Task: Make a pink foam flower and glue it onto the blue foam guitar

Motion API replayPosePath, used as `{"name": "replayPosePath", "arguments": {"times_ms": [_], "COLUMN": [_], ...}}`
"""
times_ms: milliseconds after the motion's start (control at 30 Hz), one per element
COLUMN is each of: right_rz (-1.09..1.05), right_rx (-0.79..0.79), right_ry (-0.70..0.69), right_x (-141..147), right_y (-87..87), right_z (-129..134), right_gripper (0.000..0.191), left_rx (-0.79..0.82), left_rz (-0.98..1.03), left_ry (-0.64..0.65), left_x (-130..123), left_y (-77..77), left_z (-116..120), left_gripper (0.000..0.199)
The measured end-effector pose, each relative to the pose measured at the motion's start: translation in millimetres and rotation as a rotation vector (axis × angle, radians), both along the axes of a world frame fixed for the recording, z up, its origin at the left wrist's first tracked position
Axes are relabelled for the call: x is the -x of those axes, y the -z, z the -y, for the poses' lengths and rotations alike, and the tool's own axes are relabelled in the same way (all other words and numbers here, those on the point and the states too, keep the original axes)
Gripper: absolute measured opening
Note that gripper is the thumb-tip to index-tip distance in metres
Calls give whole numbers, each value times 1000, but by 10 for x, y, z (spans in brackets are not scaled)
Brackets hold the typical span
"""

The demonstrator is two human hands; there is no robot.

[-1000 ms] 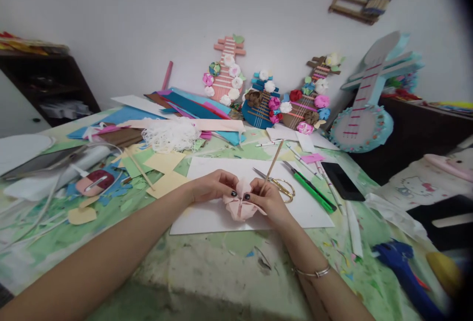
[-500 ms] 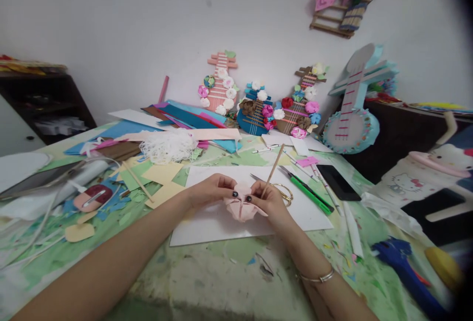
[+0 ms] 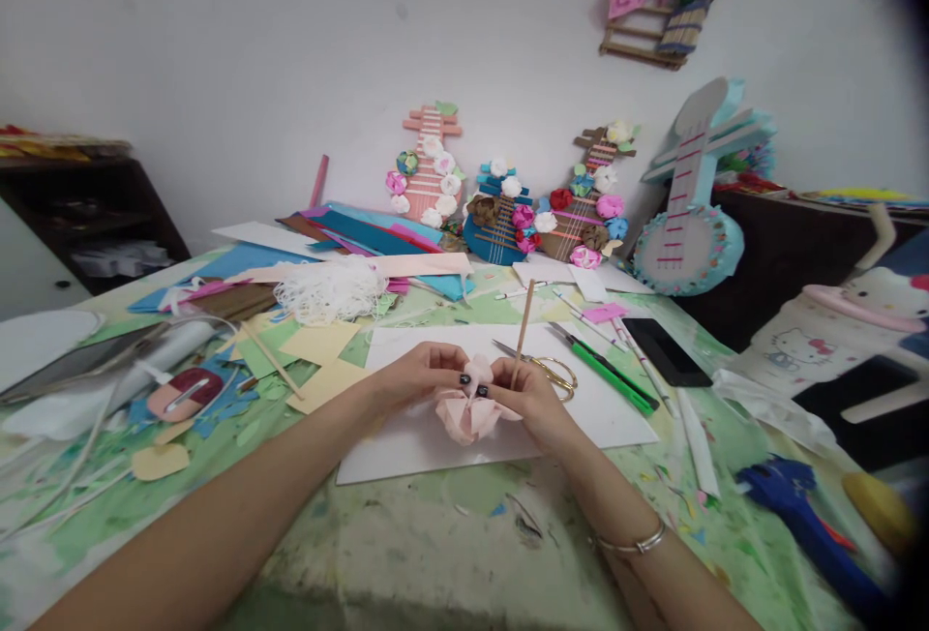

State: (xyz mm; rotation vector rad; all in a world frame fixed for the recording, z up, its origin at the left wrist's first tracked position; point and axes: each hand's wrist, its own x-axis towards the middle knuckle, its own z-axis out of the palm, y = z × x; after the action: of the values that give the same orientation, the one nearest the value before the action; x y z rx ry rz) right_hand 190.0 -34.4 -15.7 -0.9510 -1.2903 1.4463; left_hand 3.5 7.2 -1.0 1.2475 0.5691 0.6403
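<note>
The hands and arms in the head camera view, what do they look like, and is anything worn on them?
The left hand and right hand are ungloved, with dark polish on both thumbnails. No sleeves show on either forearm. A thin, silver-coloured bangle circles the right forearm near the wrist; none shows on the left.

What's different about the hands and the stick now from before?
The stick in the right hand has swung more upright, its top tipping left. The left hand and right hand still hold the pink paper; nothing was let go. The scissors and green cutter stayed where they lay.
</note>
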Motion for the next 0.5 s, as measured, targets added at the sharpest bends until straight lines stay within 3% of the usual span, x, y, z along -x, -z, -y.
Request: {"name": "replayPosePath", "arguments": {"times_ms": [500], "right_rz": [284], "right_rx": [-118], "right_ry": [217], "right_x": [23], "right_y": [-44], "right_z": [-2], "right_gripper": [24], "left_rx": [-309], "left_rz": [-182], "left_ry": [-158], "left_x": [-47], "left_y": [88], "left_z": [-29], "left_gripper": [26]}}
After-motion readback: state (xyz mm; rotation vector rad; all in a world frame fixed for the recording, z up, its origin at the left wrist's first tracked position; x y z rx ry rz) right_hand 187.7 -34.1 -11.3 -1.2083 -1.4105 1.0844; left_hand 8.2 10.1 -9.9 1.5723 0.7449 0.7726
